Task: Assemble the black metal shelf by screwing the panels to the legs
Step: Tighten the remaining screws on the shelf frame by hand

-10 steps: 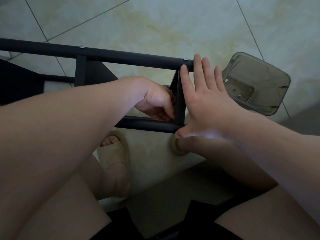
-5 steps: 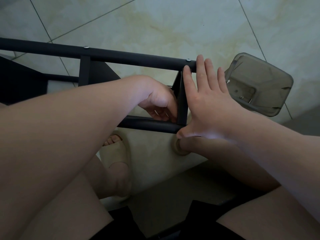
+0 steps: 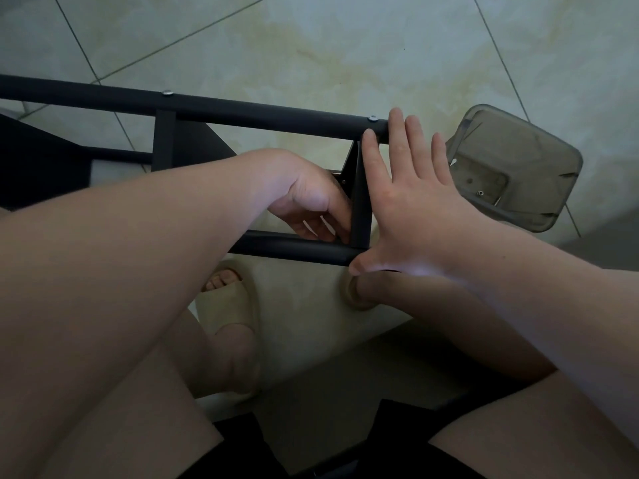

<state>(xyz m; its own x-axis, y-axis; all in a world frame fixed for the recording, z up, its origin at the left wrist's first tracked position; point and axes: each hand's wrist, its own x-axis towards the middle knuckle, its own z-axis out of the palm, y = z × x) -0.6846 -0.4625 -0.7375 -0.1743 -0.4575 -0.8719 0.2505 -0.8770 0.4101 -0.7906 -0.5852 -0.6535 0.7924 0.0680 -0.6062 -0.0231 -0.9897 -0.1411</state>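
Lying on the floor: the black metal shelf (image 3: 86,95) is lying on its side on the tiled floor (image 3: 311,46) in front of the person's knees, its 2 visible legs running left to right.
Far-left panel: a dark panel (image 3: 34,167) is filling the left edge, partly cut off there.
Upper leg: the upper leg (image 3: 259,110) is stretching from the left edge to the right hand. It is carrying 2 silver screws, the left screw (image 3: 167,94) above the middle panel (image 3: 164,140) and the right screw (image 3: 372,118) near its end.
Sandal: a beige sandal (image 3: 228,305) with a foot in it is resting on the floor just below the lower leg.
Lower leg: the lower leg (image 3: 294,248) is running under the left hand and meeting the end panel.
Left hand: the left hand (image 3: 311,198) is reaching in between the 2 legs, fingers curling toward the end panel's inner face. Their tips are hiding behind it, so whether they are gripping anything I cannot tell.
End panel: the end panel (image 3: 361,202) is standing edge-on between the 2 hands.
Right hand: the right hand (image 3: 411,209) is lying flat and released against the end panel's outer side, fingers straight. Its index fingertip is touching the upper leg's end and its thumb is pressing at the lower leg's end.
Container: a clear plastic container (image 3: 511,171) is sitting on the floor just right of the right hand, holding a small screw (image 3: 480,192).
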